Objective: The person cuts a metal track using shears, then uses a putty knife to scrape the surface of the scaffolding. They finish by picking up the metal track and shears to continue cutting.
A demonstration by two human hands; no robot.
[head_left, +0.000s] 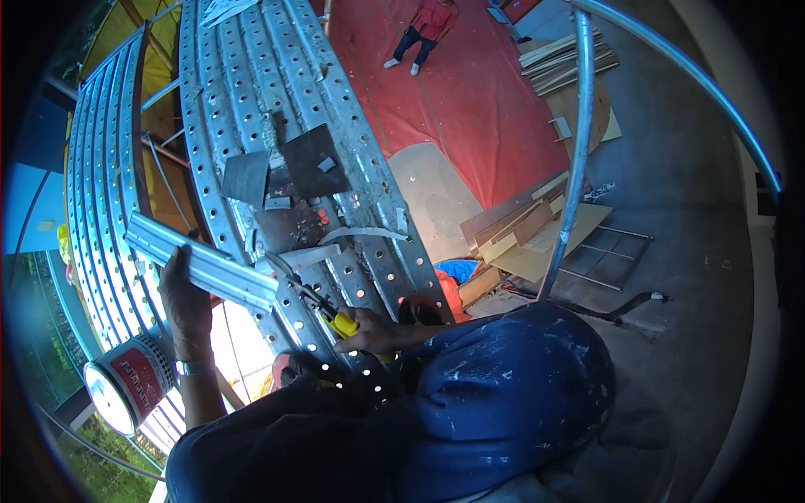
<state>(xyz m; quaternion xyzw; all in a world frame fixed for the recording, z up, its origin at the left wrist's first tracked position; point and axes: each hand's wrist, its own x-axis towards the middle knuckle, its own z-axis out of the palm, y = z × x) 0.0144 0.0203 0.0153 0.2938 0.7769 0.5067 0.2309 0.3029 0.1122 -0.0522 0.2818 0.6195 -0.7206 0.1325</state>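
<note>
My left hand (pixel 180 293) is wrapped around a ribbed metal channel (pixel 220 272), which lies slantwise over the perforated scaffold plank (pixel 251 92). In my right hand (pixel 375 332) are tin snips (pixel 342 324) with yellow handles. Their jaws point up and left, right at the channel's right end. Just beyond, a thin curved metal strip (pixel 365 232) and a flat cut piece of metal (pixel 310 256) rest on the plank. Two dark square sheets (pixel 316 159) (pixel 245 178) lie farther along it.
A labelled bucket (pixel 138 381) is beside my left forearm. A second perforated platform (pixel 105 126) runs along the left, with a gap between. Steel tubes (pixel 579 142) rise at the right. Below, a person (pixel 428 25) stands on red sheeting (pixel 470 109), near loose boards (pixel 537 235).
</note>
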